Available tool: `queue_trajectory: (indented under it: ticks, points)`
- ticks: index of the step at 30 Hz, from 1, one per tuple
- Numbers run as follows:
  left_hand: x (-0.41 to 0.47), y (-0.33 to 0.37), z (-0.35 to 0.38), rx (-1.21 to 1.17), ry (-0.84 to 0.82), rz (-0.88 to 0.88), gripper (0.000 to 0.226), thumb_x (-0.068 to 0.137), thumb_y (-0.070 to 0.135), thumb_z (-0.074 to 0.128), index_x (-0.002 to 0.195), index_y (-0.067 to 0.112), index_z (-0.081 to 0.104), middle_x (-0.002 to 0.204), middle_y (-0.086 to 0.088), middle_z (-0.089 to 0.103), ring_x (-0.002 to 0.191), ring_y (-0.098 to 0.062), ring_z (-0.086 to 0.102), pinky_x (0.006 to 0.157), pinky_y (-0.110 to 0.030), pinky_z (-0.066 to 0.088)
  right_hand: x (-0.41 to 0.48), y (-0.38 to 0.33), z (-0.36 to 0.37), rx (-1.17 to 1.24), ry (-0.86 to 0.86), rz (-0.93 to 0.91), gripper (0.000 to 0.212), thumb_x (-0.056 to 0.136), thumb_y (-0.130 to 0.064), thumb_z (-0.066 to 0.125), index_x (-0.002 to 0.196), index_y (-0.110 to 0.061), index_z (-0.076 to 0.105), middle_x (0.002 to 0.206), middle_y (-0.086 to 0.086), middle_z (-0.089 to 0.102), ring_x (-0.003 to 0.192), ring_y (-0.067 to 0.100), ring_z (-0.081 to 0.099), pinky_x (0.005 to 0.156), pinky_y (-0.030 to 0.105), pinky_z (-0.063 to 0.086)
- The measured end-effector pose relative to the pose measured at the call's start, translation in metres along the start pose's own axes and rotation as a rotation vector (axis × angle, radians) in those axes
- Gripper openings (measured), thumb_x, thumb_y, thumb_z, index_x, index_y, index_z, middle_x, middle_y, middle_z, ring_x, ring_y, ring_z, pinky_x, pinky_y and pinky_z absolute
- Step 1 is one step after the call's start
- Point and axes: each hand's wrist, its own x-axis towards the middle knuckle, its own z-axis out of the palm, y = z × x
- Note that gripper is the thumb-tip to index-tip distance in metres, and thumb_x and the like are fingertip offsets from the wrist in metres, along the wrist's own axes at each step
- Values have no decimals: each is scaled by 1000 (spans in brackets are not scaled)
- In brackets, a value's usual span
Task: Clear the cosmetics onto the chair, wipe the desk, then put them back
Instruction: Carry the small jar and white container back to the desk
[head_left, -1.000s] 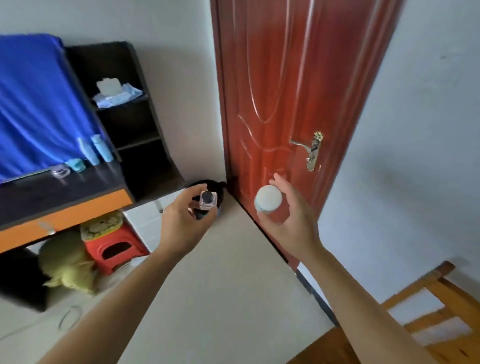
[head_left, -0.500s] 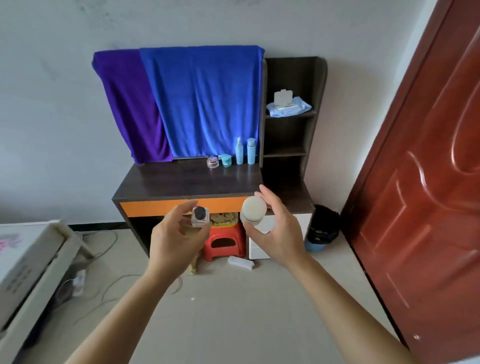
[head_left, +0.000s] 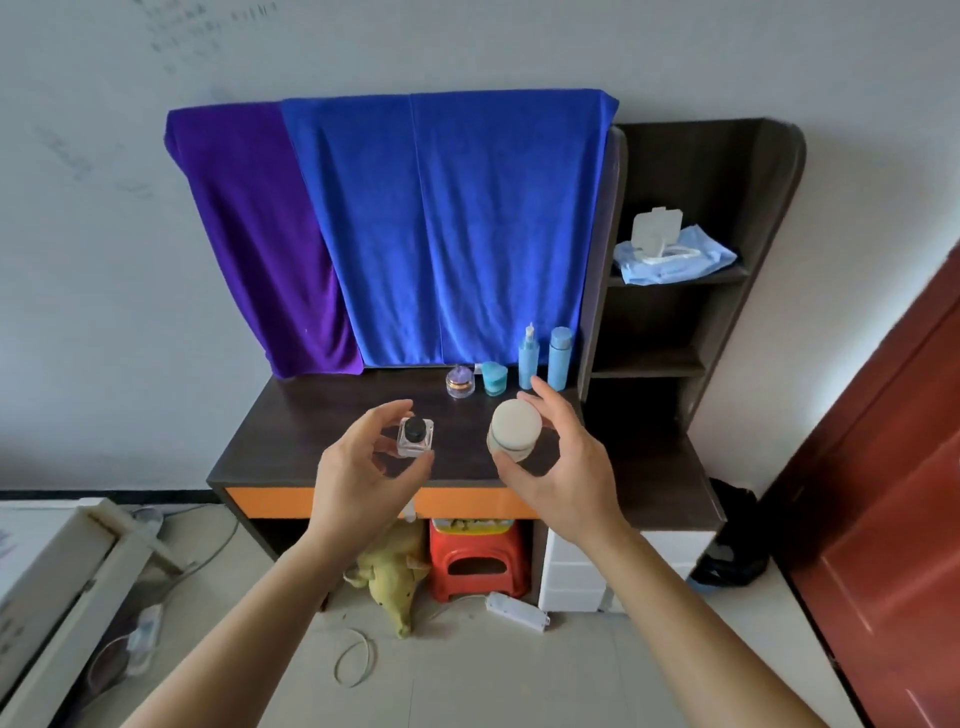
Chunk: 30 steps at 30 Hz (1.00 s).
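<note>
Left hand (head_left: 363, 467) pinches a small clear bottle (head_left: 415, 437); right hand (head_left: 558, 462) grips a white-lidded jar (head_left: 514, 430), both apparently above the desk (head_left: 291, 431).

Nothing legible shows. Scribbles (head_left: 210, 21) on the wall (head_left: 104, 270) are too faint to read, the print on the red stool (head_left: 475, 526) is blurred, and marks on the white box (head_left: 47, 566) are illegible. The glass bottle (head_left: 415, 437) in the left hand (head_left: 358, 480) and the jar (head_left: 514, 434) in the right hand (head_left: 569, 470) show no readable label.
</note>
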Motion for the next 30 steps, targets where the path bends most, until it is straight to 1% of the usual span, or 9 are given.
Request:
queue_trajectory:
  ticks: [3,8,12,19,21,22,23,27,30]
  points:
    - [65,-20,10,15,21,-34,51,75,22,82,120,36,63,103,24,68,79,-1,62,70,-14,49,66,27,23,-3,-28,20,82,79,-43,81,148,-33,39,137,-20,58,127,-3,53,101,22,47]
    - [139,-61,11,20,86,-141,47,75,26,81,118,37,64,103,28,66,77,0,63,68,-6,44,158,54,70,55,-83,97,78,79,-41,83,146,-32,43,135,-18,61,122,-8,54,94,4,38]
    - [180,-110,15,17,89,-203,47,75,26,81,117,38,64,98,28,68,78,0,65,69,-7,45,209,74,119,50,-116,131,80,78,-42,84,146,-33,42,131,-22,60,109,-24,49,87,-3,33]
    - [256,-232,46,40,-13,-295,47,74,27,78,119,35,65,103,20,68,91,-4,65,84,-31,54,244,133,219,-51,-187,258,77,76,-42,83,143,-29,48,131,-22,61,102,-18,55,85,-1,39]
    - [276,-271,58,43,-67,-333,48,74,25,79,120,33,65,105,20,66,95,-7,64,87,-36,54,248,154,252,-89,-210,321,77,77,-42,82,144,-30,46,131,-21,61,109,-5,60,93,17,49]
    - [284,-291,64,48,-92,-359,48,74,24,79,120,32,65,104,21,64,96,-9,63,88,-36,53,250,164,269,-106,-226,356,78,77,-42,81,145,-31,45,134,-20,61,115,2,62,95,28,51]
    - [292,-309,70,60,-115,-379,49,74,24,79,120,32,65,102,24,62,97,-10,62,89,-34,52,252,174,286,-124,-246,387,78,78,-41,81,146,-31,45,136,-18,60,120,7,61,97,33,52]
    - [311,-375,91,95,-219,-402,46,73,19,80,117,25,67,93,25,59,96,-15,57,84,-28,47,257,209,350,-208,-298,480,78,81,-36,79,149,-25,43,142,-10,58,130,7,52,97,18,39]
    - [323,-411,107,101,-262,-426,40,73,17,79,112,23,69,94,17,63,95,-15,56,80,-18,39,262,230,385,-255,-296,542,77,83,-34,77,150,-22,41,146,-7,54,135,10,48,101,21,38]
